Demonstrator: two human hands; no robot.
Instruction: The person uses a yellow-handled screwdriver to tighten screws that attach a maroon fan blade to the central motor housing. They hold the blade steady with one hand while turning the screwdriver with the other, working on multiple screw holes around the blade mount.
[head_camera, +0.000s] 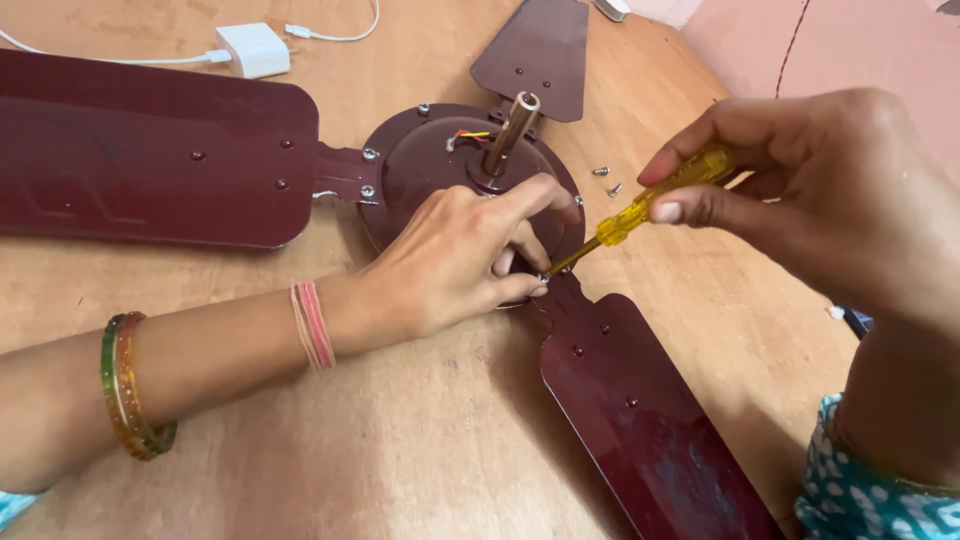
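Observation:
A maroon ceiling fan lies on a wooden table, its round motor housing (425, 165) in the middle with a brass rod (508, 130) sticking up. My left hand (460, 255) rests on the housing's near edge, fingertips pinching at a screw where the lower right blade (640, 420) joins. My right hand (810, 190) grips a yellow screwdriver (645, 205), whose tip meets that same screw beside my left fingertips. The left blade (150, 150) and the far blade (535, 50) are attached.
Two loose screws (606, 180) lie on the table right of the housing. A white charger (254, 48) with its cable sits at the back. The wooden table (380, 440) ends at the right before a pink floor (800, 40).

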